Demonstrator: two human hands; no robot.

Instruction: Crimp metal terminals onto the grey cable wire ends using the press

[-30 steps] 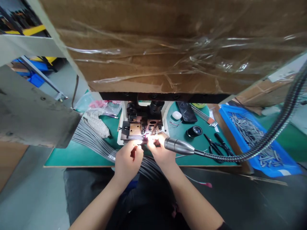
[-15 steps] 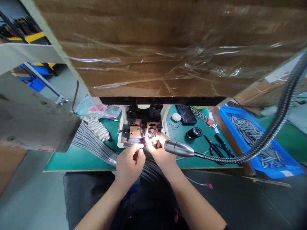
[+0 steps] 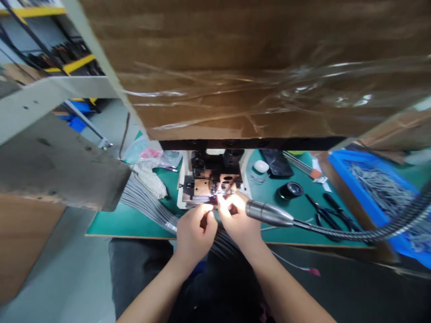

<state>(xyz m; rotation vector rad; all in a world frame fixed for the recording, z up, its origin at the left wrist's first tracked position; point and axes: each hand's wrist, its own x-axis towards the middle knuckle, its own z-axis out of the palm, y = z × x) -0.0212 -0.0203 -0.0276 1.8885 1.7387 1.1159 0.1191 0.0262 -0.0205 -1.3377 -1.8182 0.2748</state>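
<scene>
My left hand [image 3: 197,229] is at the front edge of a small bench machine [image 3: 202,185], thumb and forefinger pinched together; what lies between them is too small to make out. Close on its right, my right hand [image 3: 238,222] has its fingertips pressed together at the brightly lit tooling, also on something I cannot make out. Grey cables [image 3: 148,204] fan out on the green mat left of the machine and run beneath my hands. A thin cable with a pink end [image 3: 314,272] hangs past my right forearm.
A flexible lamp [image 3: 269,212] reaches in beside my right hand. Cardboard [image 3: 262,67] wrapped in clear tape hangs overhead. On the right are a black loupe-like cylinder [image 3: 290,190], pliers [image 3: 326,213], and a blue tray [image 3: 357,188] of grey pieces.
The whole view has shifted, so the bench appears farther right. Both hands stay at the machine with almost the same finger pose.
</scene>
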